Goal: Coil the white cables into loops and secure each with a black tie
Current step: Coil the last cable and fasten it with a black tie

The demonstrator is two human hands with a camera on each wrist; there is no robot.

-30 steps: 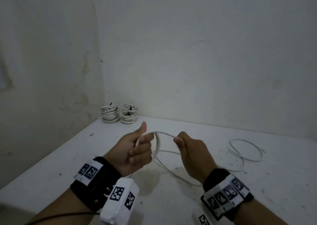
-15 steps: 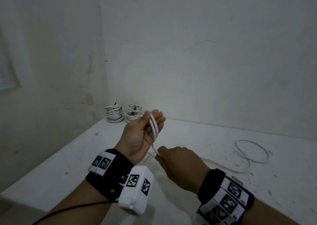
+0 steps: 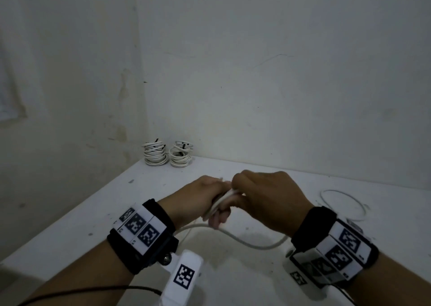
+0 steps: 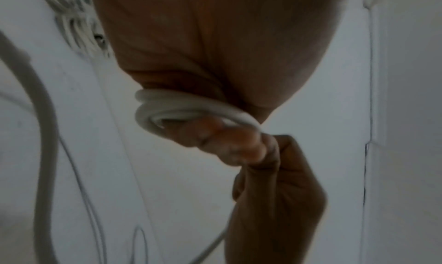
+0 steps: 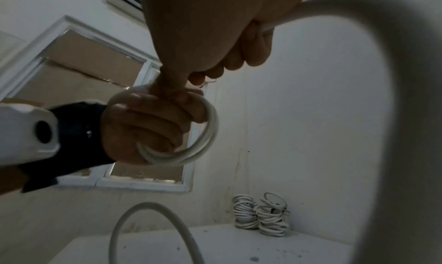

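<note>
A white cable (image 3: 220,203) is wound in a few small loops around my left hand (image 3: 205,197), which grips the coil just above the table. In the right wrist view the coil (image 5: 205,145) circles the curled left fingers (image 5: 148,124). My right hand (image 3: 265,195) is pressed against the left one and pinches the cable strand where it meets the coil (image 4: 189,107). The free length sags below both wrists (image 3: 254,244) and runs to a loose ring lying on the table at the right (image 3: 339,204). No black tie shows near the hands.
Two stacks of tied white coils (image 3: 155,154) (image 3: 181,156) stand in the far left corner of the white table (image 3: 233,277), against the walls. A white-framed window (image 5: 79,65) shows in the left wall.
My left hand has come down and turned knuckles up with the coil. My right hand has risen from below with the strand and now meets the left hand at the coil.
</note>
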